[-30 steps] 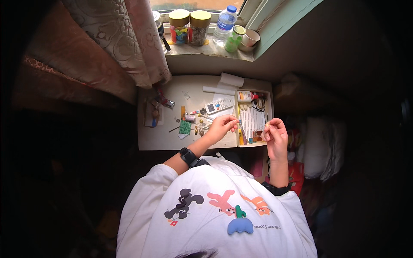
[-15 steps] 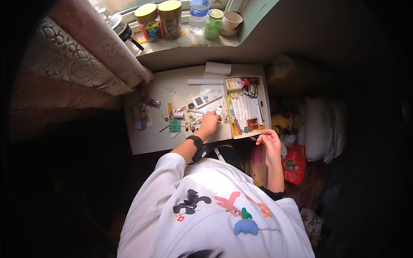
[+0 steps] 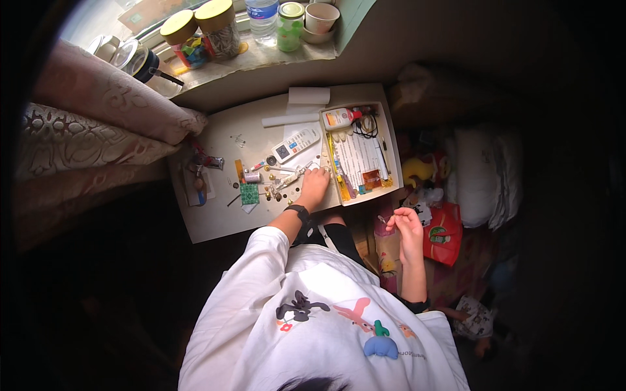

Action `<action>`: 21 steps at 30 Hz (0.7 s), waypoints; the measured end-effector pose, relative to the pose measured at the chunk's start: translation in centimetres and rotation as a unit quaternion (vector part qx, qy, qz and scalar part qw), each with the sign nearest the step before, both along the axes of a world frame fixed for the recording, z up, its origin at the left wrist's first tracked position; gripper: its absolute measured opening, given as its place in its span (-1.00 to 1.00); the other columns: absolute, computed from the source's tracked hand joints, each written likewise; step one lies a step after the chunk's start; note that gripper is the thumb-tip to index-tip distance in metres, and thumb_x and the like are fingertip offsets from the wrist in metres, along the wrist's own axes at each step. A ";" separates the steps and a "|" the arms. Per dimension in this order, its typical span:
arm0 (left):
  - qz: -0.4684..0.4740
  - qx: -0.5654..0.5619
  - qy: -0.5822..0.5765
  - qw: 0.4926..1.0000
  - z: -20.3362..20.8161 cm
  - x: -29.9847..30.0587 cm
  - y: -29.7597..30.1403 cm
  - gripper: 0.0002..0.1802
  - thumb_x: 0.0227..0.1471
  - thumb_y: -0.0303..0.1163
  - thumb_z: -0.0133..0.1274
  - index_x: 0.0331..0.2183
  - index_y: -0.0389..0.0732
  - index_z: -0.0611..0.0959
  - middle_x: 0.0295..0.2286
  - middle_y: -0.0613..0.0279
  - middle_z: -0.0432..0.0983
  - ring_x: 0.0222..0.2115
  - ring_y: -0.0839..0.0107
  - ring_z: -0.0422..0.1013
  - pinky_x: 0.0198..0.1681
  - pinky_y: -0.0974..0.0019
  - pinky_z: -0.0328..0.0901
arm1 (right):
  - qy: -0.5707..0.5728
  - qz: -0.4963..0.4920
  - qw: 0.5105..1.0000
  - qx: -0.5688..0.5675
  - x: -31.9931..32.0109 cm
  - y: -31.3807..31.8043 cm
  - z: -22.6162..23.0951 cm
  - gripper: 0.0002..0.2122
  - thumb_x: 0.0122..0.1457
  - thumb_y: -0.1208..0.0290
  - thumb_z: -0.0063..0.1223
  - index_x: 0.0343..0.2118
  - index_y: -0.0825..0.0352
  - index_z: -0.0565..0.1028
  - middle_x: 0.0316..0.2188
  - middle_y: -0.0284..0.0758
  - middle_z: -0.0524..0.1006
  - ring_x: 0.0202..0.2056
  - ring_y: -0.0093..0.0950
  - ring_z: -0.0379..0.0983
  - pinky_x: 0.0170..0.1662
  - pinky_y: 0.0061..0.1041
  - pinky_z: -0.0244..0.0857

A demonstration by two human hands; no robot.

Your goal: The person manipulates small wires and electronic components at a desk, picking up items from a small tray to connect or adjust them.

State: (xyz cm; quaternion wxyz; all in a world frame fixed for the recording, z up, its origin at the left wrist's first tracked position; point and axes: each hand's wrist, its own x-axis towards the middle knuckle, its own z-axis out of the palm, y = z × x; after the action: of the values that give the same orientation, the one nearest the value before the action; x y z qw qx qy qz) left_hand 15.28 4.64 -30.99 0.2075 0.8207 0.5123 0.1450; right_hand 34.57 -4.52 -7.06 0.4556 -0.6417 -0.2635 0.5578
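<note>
My left hand (image 3: 315, 187) reaches down to the desk (image 3: 215, 218), beside the left wall of a shallow pale box (image 3: 365, 199). Its fingers are bunched together, and their tips hide whatever they hold or touch. Raised off the desk's front edge, my right hand (image 3: 408, 229) pinches a small clear piece (image 3: 383, 219) too tiny to name. Left of my left hand lie several small metal bits, a green square block (image 3: 249, 193) and a spool-like cylinder (image 3: 252, 177). A white remote control (image 3: 297, 145) rests behind them.
The box holds a glue bottle (image 3: 338, 118), a black cable (image 3: 367, 125), and pens. Paper rolls (image 3: 309, 96) lie at the back. Jars (image 3: 218, 29) and a water bottle (image 3: 263, 23) line the sill. A red bag (image 3: 443, 236) and a person in a printed shirt (image 3: 473, 319) are at right.
The view has shifted, so the desk sits further left and is turned slightly. My left hand's fingers are drawn closer together on the desk. My right hand now shows further from the box.
</note>
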 end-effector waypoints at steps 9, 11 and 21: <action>-0.014 -0.166 -0.315 0.934 10.0 -3.7 0.3 -0.66 -0.12 -0.58 0.01 -0.21 -0.10 0.55 -0.46 0.13 0.39 -0.52 0.29 0.35 -0.38 0.30 0.29 | 0.014 0.074 0.997 0.020 -1.6 2.1 -1.0 -0.90 0.12 0.56 -0.07 -0.29 0.39 0.38 -0.47 -0.37 0.44 -0.46 -0.65 0.37 -0.37 -0.69 0.28; 0.001 -0.235 -0.371 0.898 12.9 -4.1 0.4 -0.74 -0.08 -0.53 0.05 -0.24 -0.17 0.55 -0.45 0.23 0.46 -0.50 0.47 0.38 -0.37 0.41 0.31 | 0.005 0.105 0.994 0.019 -2.8 3.0 -0.8 -0.89 0.11 0.56 -0.06 -0.29 0.40 0.39 -0.46 -0.37 0.44 -0.45 -0.65 0.37 -0.38 -0.70 0.28; 0.074 -0.303 -0.560 0.768 21.1 -7.3 -0.8 -0.80 0.00 -0.45 0.03 -0.31 -0.35 0.61 -0.43 0.22 0.52 -0.43 0.54 0.45 -0.32 0.49 0.34 | -0.067 0.214 0.970 0.097 -9.2 6.8 0.0 -0.91 0.06 0.51 0.08 -0.40 0.37 0.43 -0.53 -0.50 0.42 -0.50 -0.78 0.28 -0.41 -0.79 0.17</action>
State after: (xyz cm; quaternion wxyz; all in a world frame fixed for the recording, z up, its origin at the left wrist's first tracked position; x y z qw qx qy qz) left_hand 7.99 3.88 -9.84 0.6837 0.4480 0.3820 0.4312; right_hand 25.38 2.27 -7.07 0.3671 -0.5589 -0.4773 0.5701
